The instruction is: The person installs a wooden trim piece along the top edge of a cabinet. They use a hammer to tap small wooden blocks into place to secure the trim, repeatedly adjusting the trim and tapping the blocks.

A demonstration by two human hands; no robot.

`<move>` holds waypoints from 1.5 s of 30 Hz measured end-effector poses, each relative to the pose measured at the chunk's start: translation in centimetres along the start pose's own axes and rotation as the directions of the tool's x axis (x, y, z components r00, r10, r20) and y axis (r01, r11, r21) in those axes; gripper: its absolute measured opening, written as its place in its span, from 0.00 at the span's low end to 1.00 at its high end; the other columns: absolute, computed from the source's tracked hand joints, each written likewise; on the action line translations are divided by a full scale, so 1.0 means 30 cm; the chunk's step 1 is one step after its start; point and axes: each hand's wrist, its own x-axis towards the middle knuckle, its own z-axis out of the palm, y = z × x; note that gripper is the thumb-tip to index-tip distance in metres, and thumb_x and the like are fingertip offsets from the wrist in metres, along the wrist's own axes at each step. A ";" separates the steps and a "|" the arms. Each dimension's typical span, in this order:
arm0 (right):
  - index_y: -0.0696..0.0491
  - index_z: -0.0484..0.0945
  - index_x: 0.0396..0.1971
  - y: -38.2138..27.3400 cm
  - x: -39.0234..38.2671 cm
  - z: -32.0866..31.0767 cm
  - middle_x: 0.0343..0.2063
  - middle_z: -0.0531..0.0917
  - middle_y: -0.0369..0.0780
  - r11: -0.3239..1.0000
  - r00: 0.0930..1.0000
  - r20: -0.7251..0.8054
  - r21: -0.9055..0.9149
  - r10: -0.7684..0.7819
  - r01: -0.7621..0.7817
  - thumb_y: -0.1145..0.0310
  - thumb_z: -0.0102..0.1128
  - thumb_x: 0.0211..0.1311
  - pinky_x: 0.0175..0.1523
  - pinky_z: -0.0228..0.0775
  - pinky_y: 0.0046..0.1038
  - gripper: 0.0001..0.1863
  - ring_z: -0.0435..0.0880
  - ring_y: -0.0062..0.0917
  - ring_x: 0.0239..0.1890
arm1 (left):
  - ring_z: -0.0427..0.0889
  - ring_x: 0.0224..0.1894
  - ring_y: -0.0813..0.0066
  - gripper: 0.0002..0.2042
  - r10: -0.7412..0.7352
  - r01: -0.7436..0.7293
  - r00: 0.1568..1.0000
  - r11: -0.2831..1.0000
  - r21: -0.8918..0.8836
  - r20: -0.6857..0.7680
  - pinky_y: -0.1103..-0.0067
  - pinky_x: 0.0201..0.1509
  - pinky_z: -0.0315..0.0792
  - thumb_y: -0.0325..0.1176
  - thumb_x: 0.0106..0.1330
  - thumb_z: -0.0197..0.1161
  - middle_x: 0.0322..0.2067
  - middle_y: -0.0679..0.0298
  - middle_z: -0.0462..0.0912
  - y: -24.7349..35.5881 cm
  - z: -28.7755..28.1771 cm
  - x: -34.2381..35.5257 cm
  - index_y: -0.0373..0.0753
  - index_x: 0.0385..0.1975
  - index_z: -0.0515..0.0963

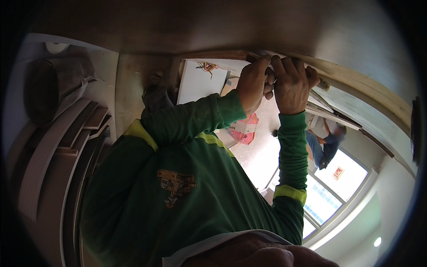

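Observation:
Both my hands are raised close together beneath a brown wooden panel (200, 29), near its pale edge strip (371, 100). My left hand (252, 84) is closed, fingers curled toward the other hand; whatever lies inside them is hidden. Beside it, my right hand (291, 84) is wrapped round something whose short, rough brownish end (324, 85) sticks out past the knuckles. Its kind cannot be made out. The knuckles of both hands come up to the panel's edge, and whether they touch it is unclear.
Stacked boards (49, 178) line the left side. Coloured wires (207, 66) hang by a white surface. Behind my arms lies a red and white bag (244, 129). Another person (329, 144) in dark blue is near a bright window (327, 196) at the right.

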 end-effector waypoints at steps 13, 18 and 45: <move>0.42 0.84 0.47 0.019 -0.008 0.032 0.39 0.85 0.29 0.997 0.999 -0.031 0.073 -0.037 0.039 0.64 0.66 0.57 0.62 0.59 0.45 0.16 0.83 0.29 0.48 | 0.60 0.21 0.84 0.12 0.011 -0.011 1.000 1.000 0.021 0.001 0.79 0.25 0.57 0.46 0.83 0.53 0.24 0.74 0.69 -0.001 -0.001 -0.002 0.48 0.45 0.78; 0.40 0.83 0.47 0.014 -0.003 0.032 0.38 0.83 0.27 0.994 0.999 -0.029 0.099 -0.037 0.040 0.64 0.65 0.59 0.63 0.59 0.49 0.14 0.81 0.28 0.48 | 0.59 0.21 0.83 0.12 0.018 -0.018 1.000 0.999 0.028 -0.006 0.79 0.25 0.57 0.47 0.83 0.53 0.24 0.74 0.68 0.003 -0.003 -0.005 0.48 0.46 0.78; 0.36 0.84 0.54 -0.006 0.010 0.044 0.38 0.83 0.27 0.993 0.993 -0.018 0.028 -0.113 0.113 0.60 0.69 0.57 0.60 0.65 0.52 0.22 0.81 0.28 0.46 | 0.61 0.20 0.85 0.15 0.045 -0.043 0.994 0.999 0.012 -0.099 0.81 0.25 0.57 0.53 0.83 0.52 0.22 0.76 0.67 0.010 -0.007 -0.008 0.52 0.37 0.74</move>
